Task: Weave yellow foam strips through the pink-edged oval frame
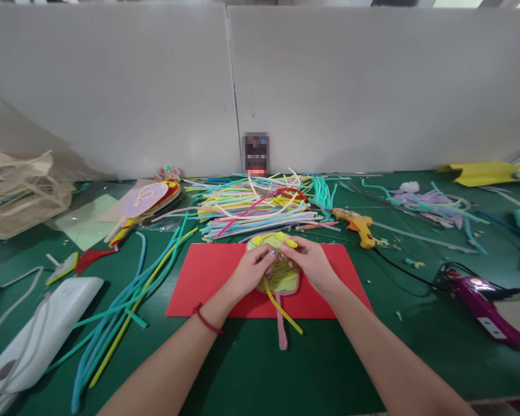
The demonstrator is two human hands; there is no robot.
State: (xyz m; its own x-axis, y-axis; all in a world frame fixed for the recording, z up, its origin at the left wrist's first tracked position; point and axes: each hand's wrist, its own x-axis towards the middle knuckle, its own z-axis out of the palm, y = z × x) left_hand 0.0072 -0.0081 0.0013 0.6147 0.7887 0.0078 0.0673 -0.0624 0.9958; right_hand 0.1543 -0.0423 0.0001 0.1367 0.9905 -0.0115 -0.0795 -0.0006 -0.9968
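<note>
Yellow fuzzy piece was pinched by grip of right hand at top of yellow-green fan, over red mat; left grip could not be told; loose yellow strip (draped past near edge) could be snagged, fan tugged askew

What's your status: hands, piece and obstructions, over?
Left hand and right hand at yellow-green piece, right pinching yellow trim. Piece over red mat, pink handle past near edge. Yellow strip crosses handle; glue gun off mat.
</note>
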